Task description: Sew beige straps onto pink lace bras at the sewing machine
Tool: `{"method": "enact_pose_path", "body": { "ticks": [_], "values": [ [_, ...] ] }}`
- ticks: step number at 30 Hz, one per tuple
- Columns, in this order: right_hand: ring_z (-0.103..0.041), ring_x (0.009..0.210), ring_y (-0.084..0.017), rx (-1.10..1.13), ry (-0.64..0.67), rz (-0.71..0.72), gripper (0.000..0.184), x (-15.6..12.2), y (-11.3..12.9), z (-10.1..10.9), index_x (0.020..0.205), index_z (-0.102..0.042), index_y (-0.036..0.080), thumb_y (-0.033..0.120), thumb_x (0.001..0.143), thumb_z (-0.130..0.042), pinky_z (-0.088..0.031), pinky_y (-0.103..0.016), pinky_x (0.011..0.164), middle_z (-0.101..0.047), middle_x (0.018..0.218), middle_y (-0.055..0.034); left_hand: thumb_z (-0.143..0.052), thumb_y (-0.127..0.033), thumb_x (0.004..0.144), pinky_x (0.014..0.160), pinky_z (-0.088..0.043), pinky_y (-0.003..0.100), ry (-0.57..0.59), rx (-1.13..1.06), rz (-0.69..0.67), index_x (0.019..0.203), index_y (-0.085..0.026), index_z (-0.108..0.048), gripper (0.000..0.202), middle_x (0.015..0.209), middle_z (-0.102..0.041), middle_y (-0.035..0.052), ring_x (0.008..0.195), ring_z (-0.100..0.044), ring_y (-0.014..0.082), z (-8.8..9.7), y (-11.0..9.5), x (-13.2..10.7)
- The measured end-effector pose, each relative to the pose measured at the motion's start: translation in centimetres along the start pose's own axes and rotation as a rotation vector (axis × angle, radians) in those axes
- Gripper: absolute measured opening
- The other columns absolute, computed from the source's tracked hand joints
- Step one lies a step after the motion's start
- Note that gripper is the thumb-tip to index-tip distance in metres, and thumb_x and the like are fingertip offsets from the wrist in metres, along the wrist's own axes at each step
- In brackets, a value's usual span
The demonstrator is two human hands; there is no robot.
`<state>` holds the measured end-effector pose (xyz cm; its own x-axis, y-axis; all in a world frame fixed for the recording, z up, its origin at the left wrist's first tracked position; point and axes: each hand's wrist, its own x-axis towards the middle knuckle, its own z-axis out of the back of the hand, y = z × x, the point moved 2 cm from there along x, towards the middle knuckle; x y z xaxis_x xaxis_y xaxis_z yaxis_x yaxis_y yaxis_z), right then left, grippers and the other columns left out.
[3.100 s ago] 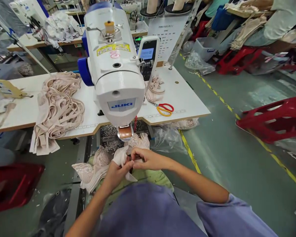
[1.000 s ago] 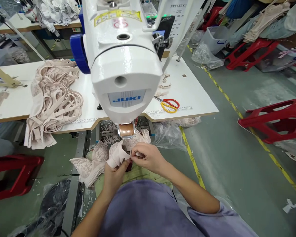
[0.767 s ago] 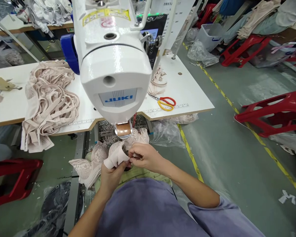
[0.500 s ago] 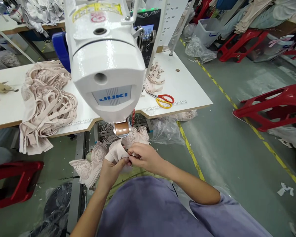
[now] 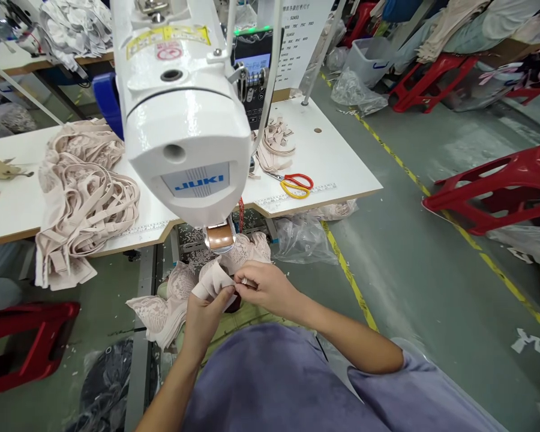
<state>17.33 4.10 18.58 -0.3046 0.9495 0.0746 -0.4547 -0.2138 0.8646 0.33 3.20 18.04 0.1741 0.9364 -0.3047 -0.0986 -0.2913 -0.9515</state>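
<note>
Below the head of a white sewing machine, my left hand grips the folded edge of a beige lace bra between thumb and fingers. My right hand pinches the same edge from the other side, its fingertips close to my left thumb. A small pale piece shows between the right fingers, too small to name. More beige lace bra cups lie in a heap to the left of my hands, partly under the held one. The machine's needle area is hidden behind its brown-and-clear guard.
Red-and-yellow scissors lie on the white table at the right, near beige strap pieces. A large pile of beige straps and bands hangs over the table's front edge. Red stools stand on the floor both sides.
The view has shifted slightly, so the machine appears a little further left. Both hands keep their hold on the bra edge, with hardly any movement.
</note>
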Motion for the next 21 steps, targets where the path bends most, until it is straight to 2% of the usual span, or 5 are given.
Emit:
{"method": "enact_pose_path", "body": {
  "ticks": [7, 10, 14, 17, 21],
  "values": [
    [-0.057, 0.073, -0.012, 0.293, 0.117, -0.193, 0.018, -0.1, -1.4, 1.2, 0.098, -0.069, 0.02, 0.023, 0.091, -0.053, -0.041, -0.024, 0.065, -0.067, 0.091, -0.0018, -0.065, -0.038, 0.085, 0.087, -0.051, 0.031, 0.016, 0.175, -0.062, 0.111, -0.014, -0.07, 0.035, 0.104, -0.074, 0.0076, 0.098, -0.066, 0.0232, 1.1, -1.6, 0.7],
    [-0.05, 0.066, -0.01, 0.214, 0.08, -0.2, 0.017, -0.3, -1.2, 2.0, 0.106, -0.062, 0.022, 0.025, 0.09, -0.054, -0.037, -0.024, 0.061, -0.066, 0.094, 0.0002, -0.062, -0.039, 0.087, 0.086, -0.049, 0.03, 0.088, 0.241, -0.048, 0.11, -0.016, -0.07, 0.034, 0.104, -0.073, 0.0064, 0.096, -0.065, 0.0218, 1.6, -2.0, 1.2],
    [-0.039, 0.055, -0.009, 0.106, 0.112, -0.161, 0.013, -0.3, -0.1, 2.5, 0.1, -0.05, 0.023, 0.024, 0.089, -0.056, -0.028, -0.023, 0.055, -0.053, 0.07, 0.0076, -0.06, -0.039, 0.088, 0.084, -0.048, 0.029, 0.148, 0.287, -0.051, 0.109, -0.016, -0.07, 0.033, 0.099, -0.072, 0.0053, 0.093, -0.063, 0.021, 1.8, -2.2, 1.2],
    [-0.037, 0.053, -0.009, 0.034, 0.146, -0.131, 0.009, -0.2, 0.4, 2.8, 0.093, -0.047, 0.023, 0.022, 0.089, -0.056, -0.025, -0.023, 0.055, -0.041, 0.06, 0.0096, -0.061, -0.038, 0.087, 0.081, -0.048, 0.028, 0.154, 0.312, -0.085, 0.109, -0.016, -0.071, 0.032, 0.097, -0.071, 0.0052, 0.09, -0.063, 0.021, 1.3, -2.8, 0.9],
    [-0.04, 0.056, -0.011, -0.091, 0.149, -0.034, 0.011, 0.1, 0.7, 2.7, 0.09, -0.045, 0.022, 0.015, 0.087, -0.052, -0.025, -0.024, 0.057, -0.047, 0.065, 0.007, -0.064, -0.035, 0.084, 0.084, -0.049, 0.03, 0.131, 0.27, -0.095, 0.11, -0.017, -0.071, 0.032, 0.096, -0.072, 0.0057, 0.092, -0.064, 0.023, 0.1, -3.7, 0.5]
  ]
}}
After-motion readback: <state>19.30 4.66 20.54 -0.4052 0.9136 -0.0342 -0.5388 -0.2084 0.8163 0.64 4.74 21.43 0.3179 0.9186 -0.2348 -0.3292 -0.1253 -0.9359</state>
